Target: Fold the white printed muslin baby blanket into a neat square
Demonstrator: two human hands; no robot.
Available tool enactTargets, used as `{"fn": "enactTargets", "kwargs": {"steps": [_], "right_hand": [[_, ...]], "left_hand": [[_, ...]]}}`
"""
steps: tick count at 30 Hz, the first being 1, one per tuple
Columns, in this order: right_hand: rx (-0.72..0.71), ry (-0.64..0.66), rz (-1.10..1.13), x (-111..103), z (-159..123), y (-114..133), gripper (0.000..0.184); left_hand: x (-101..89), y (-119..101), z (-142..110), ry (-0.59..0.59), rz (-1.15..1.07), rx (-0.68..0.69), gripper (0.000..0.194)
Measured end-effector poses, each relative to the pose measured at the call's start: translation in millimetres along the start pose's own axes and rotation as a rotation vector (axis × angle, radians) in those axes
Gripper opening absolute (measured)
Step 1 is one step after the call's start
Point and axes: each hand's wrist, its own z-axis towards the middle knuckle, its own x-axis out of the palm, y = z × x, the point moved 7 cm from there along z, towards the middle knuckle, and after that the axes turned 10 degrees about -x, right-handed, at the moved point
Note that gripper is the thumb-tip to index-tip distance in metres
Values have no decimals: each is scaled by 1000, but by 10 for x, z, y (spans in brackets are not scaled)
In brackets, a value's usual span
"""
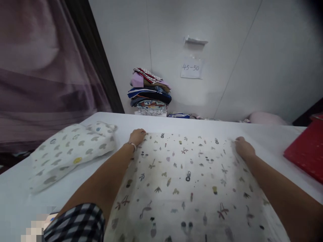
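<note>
Likely laying out the cloth [188, 191] on the bench [270, 144], pinching 1 far corner in left grip [137, 137], 1 in right grip [245, 148]; next, probably smooth flat before releasing.

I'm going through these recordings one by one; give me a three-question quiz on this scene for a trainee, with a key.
1. True or false: the left hand and the right hand are at the two far corners of the printed cloth.

2. Where does the grey-spotted cloth lie?
A) To the left of the left hand
B) To the right of the right hand
C) On top of the printed cloth

3. Fill in: the sheet of paper on the wall reads "____".

Key:
1. True
2. A
3. 45-50
</note>
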Motion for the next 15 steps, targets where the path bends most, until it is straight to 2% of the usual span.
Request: {"fn": "enactTargets", "kwargs": {"steps": [4, 7, 10, 15], "right_hand": [[9, 34, -38, -46, -35, 44, 42], [-3, 40, -51, -80, -99, 65, 50], [-17, 55, -67, -65, -164, 77, 49], [15, 33, -78, -35, -178, 72, 40]], "left_hand": [[-48, -28, -96, -39, -8, 8, 41], [-61, -44, -286, -94, 17, 89, 53], [11, -29, -486, -124, 136, 215, 53], [107, 98, -528, -108, 166, 182, 51]]}}
